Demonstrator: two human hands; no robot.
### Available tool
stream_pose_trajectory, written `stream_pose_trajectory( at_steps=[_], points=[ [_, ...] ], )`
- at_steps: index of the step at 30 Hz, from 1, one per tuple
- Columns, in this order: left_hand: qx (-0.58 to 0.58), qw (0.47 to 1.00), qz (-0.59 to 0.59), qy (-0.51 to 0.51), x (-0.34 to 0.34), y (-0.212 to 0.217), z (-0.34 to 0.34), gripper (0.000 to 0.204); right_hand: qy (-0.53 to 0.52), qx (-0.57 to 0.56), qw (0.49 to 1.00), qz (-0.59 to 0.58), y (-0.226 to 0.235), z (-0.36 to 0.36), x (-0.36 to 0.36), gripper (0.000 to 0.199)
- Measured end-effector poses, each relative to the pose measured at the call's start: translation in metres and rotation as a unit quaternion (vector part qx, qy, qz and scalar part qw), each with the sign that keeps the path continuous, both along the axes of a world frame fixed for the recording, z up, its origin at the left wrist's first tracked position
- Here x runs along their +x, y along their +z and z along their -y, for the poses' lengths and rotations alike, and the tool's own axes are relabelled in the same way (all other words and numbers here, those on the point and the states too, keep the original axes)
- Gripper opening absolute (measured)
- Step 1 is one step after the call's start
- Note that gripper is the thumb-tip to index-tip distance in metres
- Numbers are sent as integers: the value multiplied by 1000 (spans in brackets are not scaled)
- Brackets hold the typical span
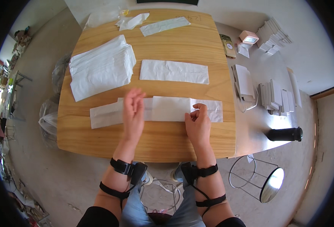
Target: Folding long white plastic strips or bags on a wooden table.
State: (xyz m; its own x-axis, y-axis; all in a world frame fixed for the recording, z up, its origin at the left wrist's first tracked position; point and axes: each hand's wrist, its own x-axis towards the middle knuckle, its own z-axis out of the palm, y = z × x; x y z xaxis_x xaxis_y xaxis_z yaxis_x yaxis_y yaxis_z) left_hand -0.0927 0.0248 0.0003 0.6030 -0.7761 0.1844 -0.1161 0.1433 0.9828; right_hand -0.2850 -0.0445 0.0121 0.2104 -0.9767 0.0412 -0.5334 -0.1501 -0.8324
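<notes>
Across the near part of the wooden table lies a long strip of thin white sheets (170, 108), overlapping, with a brighter folded section in the middle. My left hand (134, 113) is over the strip's left part, fingers loosely spread and slightly blurred, holding nothing. At the right edge of the folded section, my right hand (198, 123) has its fingers curled and thumb and fingertips on the thin white sheet; the exact grip is partly hidden. Just beyond lies a flat white folded sheet (174, 72). To the left is a fanned stack of white sheets (102, 66).
The wooden table (148, 142) also bears a narrow white strip (165, 26) and a crumpled white piece (132, 21) at its far side. On the right-hand surface are a phone (228, 46), a pink lamp (249, 38), white boxes (273, 96) and a black cylinder (285, 134). A stool (272, 185) stands below.
</notes>
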Motion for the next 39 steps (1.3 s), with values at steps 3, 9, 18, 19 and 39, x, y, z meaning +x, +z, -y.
stream_pose_trajectory(
  at_steps=[3, 9, 18, 19, 39],
  points=[
    [17, 1000, 1, -18, -4, -15, 5, 40, -3, -28, 999, -30, 4, -2, 3, 35],
    [41, 999, 12, -20, 0, -15, 7, 41, -1, -37, 997, -70, 3, -3, 3, 35],
    [82, 979, 186, -1, -8, -15, 12, 35, -5, -17, 997, -80, 3, -2, 2, 36],
    [109, 952, 287, 10, -12, -10, 13, 35, -5, -12, 996, -84, 4, -2, 2, 36],
    [94, 827, 509, -218, -72, -1, 23, 60, -170, -46, 946, -272, 11, 36, -76, 31]
  ],
)
